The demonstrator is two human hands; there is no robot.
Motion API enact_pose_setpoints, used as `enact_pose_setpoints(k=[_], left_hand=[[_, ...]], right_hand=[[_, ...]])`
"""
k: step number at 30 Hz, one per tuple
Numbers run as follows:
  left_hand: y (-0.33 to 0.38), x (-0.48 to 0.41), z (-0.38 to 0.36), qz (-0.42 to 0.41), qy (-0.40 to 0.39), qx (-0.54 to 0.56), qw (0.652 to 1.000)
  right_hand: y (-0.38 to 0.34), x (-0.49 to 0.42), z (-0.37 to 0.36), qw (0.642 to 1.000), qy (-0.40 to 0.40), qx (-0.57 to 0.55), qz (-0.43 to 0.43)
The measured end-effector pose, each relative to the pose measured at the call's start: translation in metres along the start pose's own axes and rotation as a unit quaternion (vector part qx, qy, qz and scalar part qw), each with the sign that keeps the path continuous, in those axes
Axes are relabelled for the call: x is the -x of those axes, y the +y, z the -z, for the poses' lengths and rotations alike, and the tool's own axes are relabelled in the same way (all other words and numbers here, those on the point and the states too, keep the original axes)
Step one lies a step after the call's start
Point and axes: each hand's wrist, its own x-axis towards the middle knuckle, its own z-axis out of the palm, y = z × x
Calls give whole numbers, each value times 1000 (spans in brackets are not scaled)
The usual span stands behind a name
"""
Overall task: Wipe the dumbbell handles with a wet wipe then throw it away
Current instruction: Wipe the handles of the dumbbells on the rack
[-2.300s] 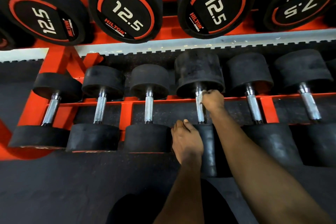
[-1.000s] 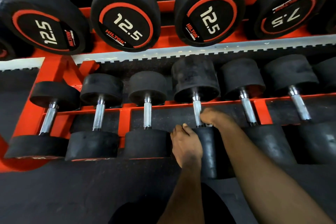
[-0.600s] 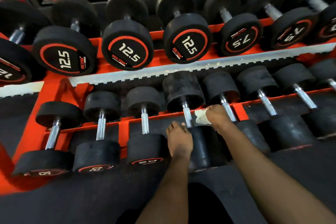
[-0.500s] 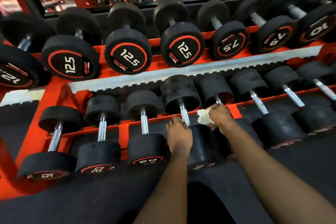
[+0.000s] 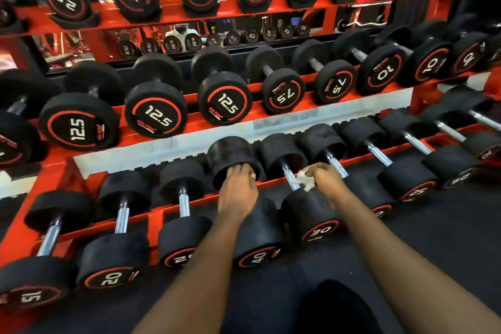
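Left hand point(image 5: 238, 192) lies flat over 40 dumbbell point(image 5: 257, 238), fingers relaxed on far head, handle hidden beneath. Narrow gap to 30 dumbbell point(image 5: 311, 219). Wet wipe point(image 5: 305, 181) bunched against 30 handle point(image 5: 290, 177), pinched by right hand point(image 5: 329, 182). Neighbour handle point(image 5: 336, 167) just beside knuckles. Red rail point(image 5: 203, 200) crosses under handles.

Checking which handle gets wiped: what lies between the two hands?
In the head view, the 30 dumbbell's chrome handle, with the wet wipe held in the right hand beside it.
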Motion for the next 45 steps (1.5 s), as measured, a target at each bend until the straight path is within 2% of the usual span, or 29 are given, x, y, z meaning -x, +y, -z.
enact_pose_setpoints(k=[7,11,16,19,21,24,26,28,31,34,36,42,44,45], left_hand=[[5,-58,-33,-141,-115,-110,977],[-10,-125,-73,-191,-165,-160,954],[-35,-197,-126,-289,-242,-250,892],[-46,-214,-147,-336,-292,-264,856],[-55,-222,-159,-349,-322,-260,840],[-63,-230,-167,-356,-342,-253,832],[-65,-232,-169,-365,-350,-262,822],[-65,-236,-172,-366,-354,-254,822],[-63,-240,-172,-375,-353,-209,831],[-65,-249,-165,-388,-389,-192,813],[-69,-254,-160,-422,-368,-230,796],[-79,-255,-167,-417,-373,-165,812],[-83,-258,-169,-415,-368,-153,818],[-85,-260,-170,-415,-368,-148,818]], right_hand=[[23,-47,10,997,-41,48,48],[23,-83,-6,997,19,57,51],[45,-155,-45,989,111,86,43],[62,-175,-65,984,90,150,30],[70,-182,-71,983,58,176,-8],[75,-191,-81,965,55,253,-23],[70,-191,-89,966,58,242,-65],[70,-192,-92,965,59,244,-72],[76,-198,-103,946,82,307,-56],[77,-187,-119,922,122,364,-54],[78,-179,-130,903,147,403,-31],[84,-204,-105,934,36,345,-84],[79,-208,-114,941,83,300,-132],[78,-204,-128,929,128,319,-136]])
